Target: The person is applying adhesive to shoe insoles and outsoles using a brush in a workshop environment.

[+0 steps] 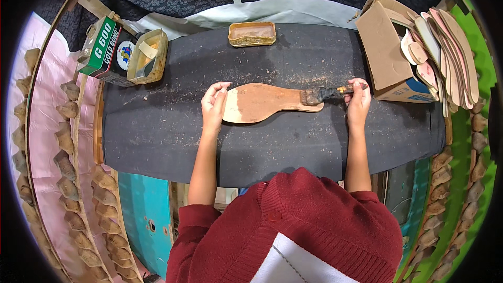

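A tan, sole-shaped shoe insole (257, 104) lies level over the dark table, its wide end to the left. Part of its face is darker, as if wet. My left hand (213, 106) pinches the wide end at its left edge. In my right hand (358, 100) is the handle of a brush (320, 95), dark and crusted. Its bristles rest on the narrow right end of the insole. The handle is partly hidden by my fingers.
A shallow amber-rimmed tray (252, 35) stands at the back. On the left are a green and black tin (107, 47) and a cut-open container (157, 65) holding a flat tool. A cardboard box (385, 47) with several insoles (456, 55) stands at right. Shoe lasts (68, 139) line side racks.
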Action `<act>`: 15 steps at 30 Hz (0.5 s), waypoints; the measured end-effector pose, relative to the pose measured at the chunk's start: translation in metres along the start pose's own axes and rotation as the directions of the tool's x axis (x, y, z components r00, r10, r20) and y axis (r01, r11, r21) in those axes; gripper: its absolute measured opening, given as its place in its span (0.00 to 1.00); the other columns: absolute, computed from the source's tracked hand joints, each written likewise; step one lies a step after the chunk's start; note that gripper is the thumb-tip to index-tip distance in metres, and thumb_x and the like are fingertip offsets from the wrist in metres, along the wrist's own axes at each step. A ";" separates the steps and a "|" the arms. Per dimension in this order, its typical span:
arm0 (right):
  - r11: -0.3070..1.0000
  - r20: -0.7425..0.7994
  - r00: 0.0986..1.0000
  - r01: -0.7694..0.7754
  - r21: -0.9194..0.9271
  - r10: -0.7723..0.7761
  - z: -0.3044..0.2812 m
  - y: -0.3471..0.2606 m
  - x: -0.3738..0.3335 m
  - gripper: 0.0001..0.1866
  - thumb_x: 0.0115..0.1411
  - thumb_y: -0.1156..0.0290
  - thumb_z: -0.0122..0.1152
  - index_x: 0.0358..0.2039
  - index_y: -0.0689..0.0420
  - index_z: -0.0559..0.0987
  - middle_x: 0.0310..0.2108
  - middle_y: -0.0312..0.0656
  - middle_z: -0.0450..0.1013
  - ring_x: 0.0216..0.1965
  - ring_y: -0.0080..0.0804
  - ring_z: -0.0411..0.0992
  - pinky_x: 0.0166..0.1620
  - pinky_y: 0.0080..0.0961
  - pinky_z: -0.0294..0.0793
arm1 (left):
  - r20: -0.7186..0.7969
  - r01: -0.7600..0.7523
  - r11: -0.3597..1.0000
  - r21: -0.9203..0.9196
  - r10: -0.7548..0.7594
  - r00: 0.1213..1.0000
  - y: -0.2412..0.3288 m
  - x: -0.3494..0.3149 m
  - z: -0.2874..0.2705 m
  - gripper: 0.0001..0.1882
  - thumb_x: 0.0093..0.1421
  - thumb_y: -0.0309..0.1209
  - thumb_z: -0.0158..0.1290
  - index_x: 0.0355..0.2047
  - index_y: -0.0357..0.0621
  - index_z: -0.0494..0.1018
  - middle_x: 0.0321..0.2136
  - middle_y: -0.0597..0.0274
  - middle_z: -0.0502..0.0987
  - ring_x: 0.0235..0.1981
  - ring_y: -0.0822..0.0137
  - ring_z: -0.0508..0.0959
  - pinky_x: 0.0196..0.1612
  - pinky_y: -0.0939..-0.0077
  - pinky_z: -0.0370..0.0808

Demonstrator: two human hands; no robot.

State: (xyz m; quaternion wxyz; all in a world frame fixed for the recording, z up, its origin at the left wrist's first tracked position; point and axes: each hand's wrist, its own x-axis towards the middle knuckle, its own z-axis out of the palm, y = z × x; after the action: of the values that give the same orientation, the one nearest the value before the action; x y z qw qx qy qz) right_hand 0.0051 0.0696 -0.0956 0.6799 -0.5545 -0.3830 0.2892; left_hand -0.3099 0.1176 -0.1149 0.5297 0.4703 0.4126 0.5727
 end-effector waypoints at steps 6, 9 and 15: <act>0.994 -0.140 0.988 0.057 -0.095 -0.070 -0.022 0.000 0.012 0.07 0.57 0.69 0.42 0.28 0.57 0.68 0.25 0.31 0.65 0.17 0.11 0.56 0.21 0.08 0.59 | 0.034 0.045 0.999 0.007 -0.045 0.998 -0.002 0.002 -0.004 0.07 0.56 0.25 0.42 0.34 0.37 0.67 0.29 0.67 0.71 0.28 0.83 0.68 0.31 0.90 0.64; 0.994 -0.215 0.973 0.068 -0.082 -0.084 -0.024 -0.002 0.011 0.07 0.57 0.68 0.42 0.27 0.56 0.68 0.22 0.31 0.64 0.16 0.11 0.56 0.20 0.08 0.59 | 0.011 0.009 1.000 0.016 -0.009 1.000 0.000 0.001 -0.001 0.07 0.56 0.25 0.42 0.34 0.37 0.67 0.28 0.68 0.71 0.27 0.83 0.68 0.30 0.90 0.64; 0.999 -0.118 0.992 -0.045 0.030 0.048 -0.011 -0.006 0.004 0.08 0.57 0.66 0.42 0.27 0.56 0.69 0.23 0.31 0.64 0.15 0.12 0.58 0.17 0.07 0.57 | 0.026 0.048 0.999 0.009 -0.048 0.999 0.000 0.001 -0.002 0.07 0.56 0.25 0.42 0.34 0.37 0.67 0.28 0.68 0.71 0.26 0.84 0.68 0.29 0.90 0.64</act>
State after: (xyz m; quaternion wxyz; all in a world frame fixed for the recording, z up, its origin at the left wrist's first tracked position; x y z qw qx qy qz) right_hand 0.0158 0.0659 -0.0900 0.7019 -0.5702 -0.3249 0.2768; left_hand -0.3117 0.1182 -0.1151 0.5466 0.4698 0.4192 0.5520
